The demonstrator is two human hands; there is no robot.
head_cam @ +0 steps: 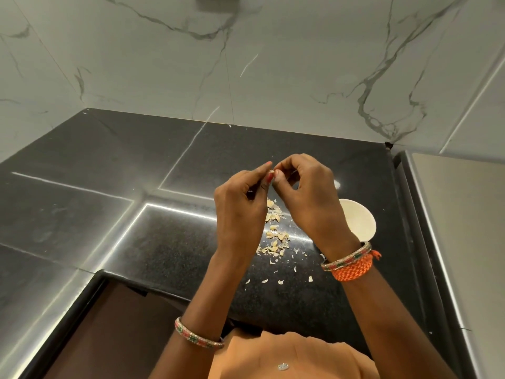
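Observation:
My left hand (240,206) and my right hand (308,195) meet above the black counter and pinch one small pale garlic clove (272,171) between their fingertips; most of the clove is hidden by the fingers. Below the hands lies a pile of garlic cloves and dry peel (274,231) on the counter. Loose peel flakes (278,281) are scattered nearer to me.
A small white bowl (360,222) stands on the counter right of the pile, partly behind my right wrist. The black granite counter (164,242) runs back to a marble wall (246,64). A steel surface (459,214) borders the right side.

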